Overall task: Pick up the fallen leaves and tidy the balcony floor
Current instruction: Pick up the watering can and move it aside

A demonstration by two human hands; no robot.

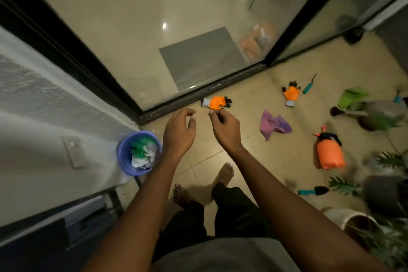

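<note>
My left hand (180,130) hovers over the beige balcony floor (254,150), fingers loosely curved and apart, with nothing in it. My right hand (225,128) hangs beside it with fingers curled in; I see nothing held. A blue bucket (122,152) stands by the wall just left of my left hand, with green and white scraps inside. No loose leaf shows clearly on the tiles near my hands.
Two orange gloves (217,102) (291,93), a purple cloth (273,126), an orange sprayer (330,153) and teal-handled tools (309,86) (313,191) lie on the floor. Potted plants (379,117) crowd the right side. A glass sliding door (154,28) runs ahead. My bare feet (225,172) are below.
</note>
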